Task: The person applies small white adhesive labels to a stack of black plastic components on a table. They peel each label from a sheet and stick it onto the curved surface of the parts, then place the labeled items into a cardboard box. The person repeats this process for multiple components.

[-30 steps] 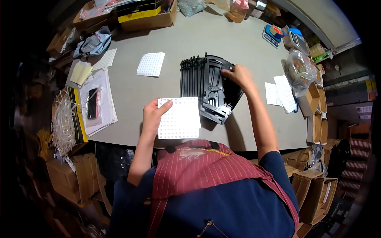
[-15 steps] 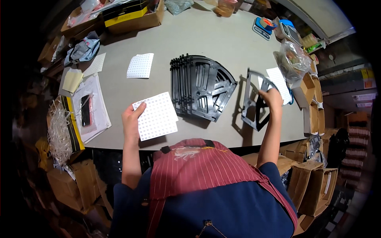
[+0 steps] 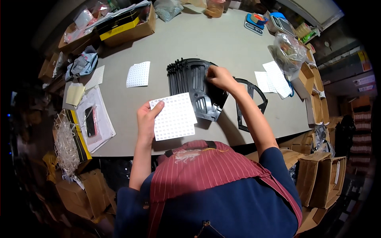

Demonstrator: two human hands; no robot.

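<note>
Sheets of white paper [image 3: 174, 121] printed with rows of tiny marks are in my left hand [image 3: 147, 117], thumb on top and fingers behind. They overlap the near left part of a stack of black plastic fan-shaped frames [image 3: 204, 106]. Over the right side of that stack, my right hand [image 3: 222, 78] is closed with curled fingers. Its fingertips meet the black plastic, and what they grip is hidden. A single black fan-shaped frame [image 3: 261, 96] lies on the table to the right of the stack, partly behind my right forearm.
More printed sheets [image 3: 138, 74] lie left of the stack, and others [image 3: 276, 79] at the right. A phone [image 3: 91, 121] rests on papers at the left. Along the far edge stand a cardboard box [image 3: 133, 33] and a scale [image 3: 253, 27]. Cardboard trays [image 3: 313, 101] line the right edge.
My right hand has let go of the single frame, which now lies nearer the stack, and moved left onto the stack. My left hand has shifted right with the sheets.
</note>
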